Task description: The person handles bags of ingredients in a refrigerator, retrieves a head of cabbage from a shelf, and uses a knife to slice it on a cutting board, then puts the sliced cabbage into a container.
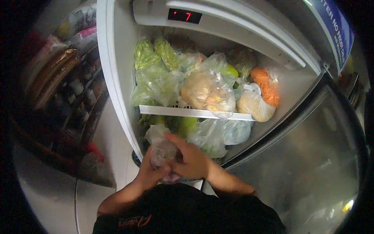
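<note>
Between my two hands is a small clear plastic bag (165, 153), close to my body, with a purplish thing at its lower end that I cannot make out. My left hand (150, 171) grips the bag from its left side. On the other side my right hand (191, 159) has its fingers around it. Just beyond, the open refrigerator (124, 52) holds bagged produce. On its shelf lie bags of green vegetables (157, 79), a large bag with beige contents (201, 90), a tied beige bag (255, 102) and an orange bag (266, 87).
The refrigerator's glass door (306, 140) stands open at the right. A white strip (195, 112) edges the shelf, with more plastic bags (211, 137) below it. Overhead is a lit red display (184, 16). Dark shelving with packed goods (67, 76) stands at the left.
</note>
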Tool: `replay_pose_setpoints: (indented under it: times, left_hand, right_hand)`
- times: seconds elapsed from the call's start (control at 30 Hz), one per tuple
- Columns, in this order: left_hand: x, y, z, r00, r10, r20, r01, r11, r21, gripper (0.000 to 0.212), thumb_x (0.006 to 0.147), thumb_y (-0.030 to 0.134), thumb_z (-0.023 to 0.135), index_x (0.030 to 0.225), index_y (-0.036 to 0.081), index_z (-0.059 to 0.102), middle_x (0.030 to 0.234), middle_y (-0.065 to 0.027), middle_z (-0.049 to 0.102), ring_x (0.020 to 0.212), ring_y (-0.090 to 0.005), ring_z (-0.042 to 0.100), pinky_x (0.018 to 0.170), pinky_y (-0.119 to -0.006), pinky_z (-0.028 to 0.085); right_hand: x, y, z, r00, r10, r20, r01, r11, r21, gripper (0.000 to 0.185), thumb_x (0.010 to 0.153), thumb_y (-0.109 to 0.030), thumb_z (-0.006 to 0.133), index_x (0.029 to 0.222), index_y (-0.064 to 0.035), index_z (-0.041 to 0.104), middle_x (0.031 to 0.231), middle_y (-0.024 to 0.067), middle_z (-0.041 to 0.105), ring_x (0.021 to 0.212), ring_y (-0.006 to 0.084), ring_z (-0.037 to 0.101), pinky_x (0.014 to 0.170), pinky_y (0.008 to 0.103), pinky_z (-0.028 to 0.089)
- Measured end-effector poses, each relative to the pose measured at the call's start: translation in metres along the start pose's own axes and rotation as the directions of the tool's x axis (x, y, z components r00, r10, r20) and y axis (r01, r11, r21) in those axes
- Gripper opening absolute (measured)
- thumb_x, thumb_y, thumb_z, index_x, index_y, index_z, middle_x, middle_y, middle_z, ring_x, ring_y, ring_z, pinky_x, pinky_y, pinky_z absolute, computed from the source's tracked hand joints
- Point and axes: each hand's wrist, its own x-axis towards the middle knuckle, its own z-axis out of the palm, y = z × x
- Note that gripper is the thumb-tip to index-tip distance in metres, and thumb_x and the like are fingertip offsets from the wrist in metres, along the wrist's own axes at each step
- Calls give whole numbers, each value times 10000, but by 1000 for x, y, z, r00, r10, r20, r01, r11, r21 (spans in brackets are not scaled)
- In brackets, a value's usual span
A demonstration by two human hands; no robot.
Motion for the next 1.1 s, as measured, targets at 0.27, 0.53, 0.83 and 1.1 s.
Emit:
replay_pose_setpoints:
  times: [0.27,0.53,0.83,1.1]
  left_hand:
    - [-21,-15,-3,723,-634,-274,441,729,-523,400,979,235,592,1299,8,512,1141,-105,640,969,-171,632,806,-319,541]
    - [-4,-53,-1,726,-685,-61,683,728,-56,444,973,344,584,1256,5,534,1040,-93,651,890,-179,632,746,-313,522]
    - [-11,-113,28,495,-556,668,864,235,-445,445,1003,162,467,1401,-29,413,1329,-179,535,1207,-313,531,1038,-445,413]
    - [-75,-103,135,183,-504,844,894,443,70,230,896,-29,582,1125,-39,596,1074,-96,659,958,-196,627,893,-344,490]
  right_hand:
    - [-5,39,12,998,-26,-56,12,971,-238,801,806,-254,795,1474,-96,382,1158,154,630,937,241,665,769,343,550]
    - [-63,94,55,966,220,-132,-139,882,450,693,829,-65,768,1424,-72,414,1235,118,583,1056,224,625,850,342,549]
    - [-154,114,107,506,652,-565,73,620,781,680,645,112,651,1297,-36,528,1148,59,606,1002,159,596,843,293,510]
    - [-316,38,199,250,609,-753,11,775,631,919,547,57,606,1438,-44,407,1341,82,501,1225,193,480,1023,313,406]
